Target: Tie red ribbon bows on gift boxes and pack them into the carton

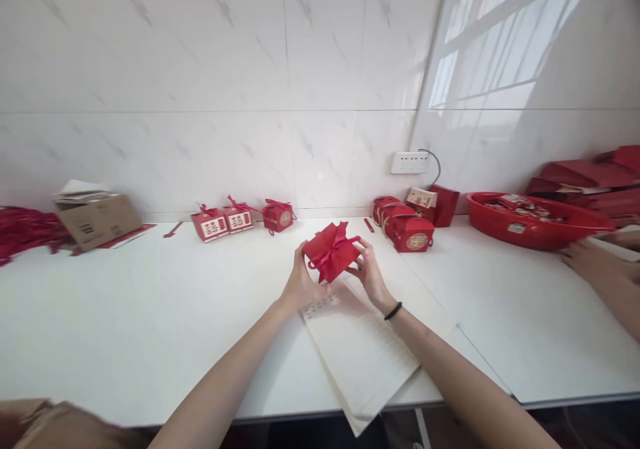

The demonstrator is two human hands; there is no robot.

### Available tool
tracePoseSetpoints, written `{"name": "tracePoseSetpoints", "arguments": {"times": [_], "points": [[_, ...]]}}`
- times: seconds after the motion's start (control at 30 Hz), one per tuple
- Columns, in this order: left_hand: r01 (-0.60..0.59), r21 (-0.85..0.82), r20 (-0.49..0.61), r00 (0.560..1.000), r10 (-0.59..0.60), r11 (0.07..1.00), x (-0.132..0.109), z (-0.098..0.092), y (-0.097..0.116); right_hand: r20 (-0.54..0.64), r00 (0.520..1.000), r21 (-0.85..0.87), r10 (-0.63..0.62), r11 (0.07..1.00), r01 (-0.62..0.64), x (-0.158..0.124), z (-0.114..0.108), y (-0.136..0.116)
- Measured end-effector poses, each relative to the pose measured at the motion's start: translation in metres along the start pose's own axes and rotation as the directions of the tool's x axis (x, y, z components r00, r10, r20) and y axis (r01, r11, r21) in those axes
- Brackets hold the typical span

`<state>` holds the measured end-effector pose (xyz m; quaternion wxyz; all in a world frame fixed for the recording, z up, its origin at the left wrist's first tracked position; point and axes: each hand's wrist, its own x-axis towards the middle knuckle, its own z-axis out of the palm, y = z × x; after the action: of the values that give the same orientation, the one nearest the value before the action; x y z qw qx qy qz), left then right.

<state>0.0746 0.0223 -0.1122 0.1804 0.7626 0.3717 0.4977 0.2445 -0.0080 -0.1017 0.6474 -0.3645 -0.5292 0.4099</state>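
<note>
Between my two hands, above the table, is a small red gift box (327, 247) tied with a red ribbon bow. My left hand (301, 277) grips the box from its left side, thumb beneath. On the other side, the fingers of my right hand (369, 272) are bent at the box's right edge and ribbon; a black band circles that wrist. Below both hands lies a printed paper booklet (360, 349), reaching over the table's front edge.
Finished-looking red boxes (225, 222) line the wall, with more boxes (405, 224) to the right. A red basin (540, 222) holds small packets. Another person's hand (593, 259) is beside it. A cardboard box (100, 222) and red ribbons (30, 230) lie at left.
</note>
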Motion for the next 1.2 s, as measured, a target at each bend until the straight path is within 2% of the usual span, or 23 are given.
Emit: {"name": "tracePoseSetpoints", "arguments": {"times": [0.13,0.27,0.33,0.47,0.53,0.6,0.73,0.83,0.97,1.07,1.2], "points": [[-0.021,0.006,0.210,0.977,0.019,1.000,-0.006,-0.011,-0.006,0.072,0.997,-0.106,0.003,0.994,0.005,-0.001,0.003,0.002],[-0.043,-0.028,0.273,0.961,0.049,0.999,-0.005,-0.027,-0.009,0.096,0.992,-0.190,-0.085,0.976,0.102,-0.004,0.006,0.004],[-0.003,-0.055,0.331,0.943,0.021,0.999,-0.003,-0.031,-0.007,0.058,0.997,-0.227,-0.052,0.972,0.064,-0.005,0.006,0.004],[0.110,-0.176,0.490,0.872,-0.010,0.978,-0.002,-0.034,-0.004,-0.017,0.997,-0.243,0.081,0.967,-0.083,-0.005,0.001,0.007],[0.181,-0.293,0.480,0.877,-0.019,0.939,-0.002,-0.031,-0.003,-0.031,0.996,-0.271,0.080,0.959,-0.085,-0.005,0.000,0.007],[0.228,-0.370,0.423,0.905,-0.055,0.901,-0.003,-0.026,-0.002,-0.028,0.998,-0.321,0.062,0.945,-0.068,-0.007,0.001,0.007],[0.241,-0.368,0.313,0.942,-0.124,0.898,-0.003,-0.020,0.005,0.088,0.994,-0.364,0.057,0.931,-0.021,-0.014,0.005,0.006],[0.225,-0.349,0.281,0.951,-0.127,0.910,-0.002,-0.022,0.007,0.135,0.989,-0.210,0.053,0.977,-0.024,-0.014,0.005,0.005],[0.203,-0.330,0.315,0.944,-0.096,0.922,-0.002,-0.027,0.007,0.036,0.993,0.059,0.113,0.992,-0.115,-0.009,0.003,0.000],[0.161,-0.319,0.333,0.942,-0.048,0.934,-0.002,-0.029,0.005,-0.016,0.995,0.147,0.102,0.984,-0.099,-0.008,0.004,-0.006],[0.129,-0.280,0.357,0.934,-0.021,0.951,-0.003,-0.029,0.000,-0.061,0.991,0.177,0.122,0.978,-0.109,-0.008,0.006,-0.012]]}}
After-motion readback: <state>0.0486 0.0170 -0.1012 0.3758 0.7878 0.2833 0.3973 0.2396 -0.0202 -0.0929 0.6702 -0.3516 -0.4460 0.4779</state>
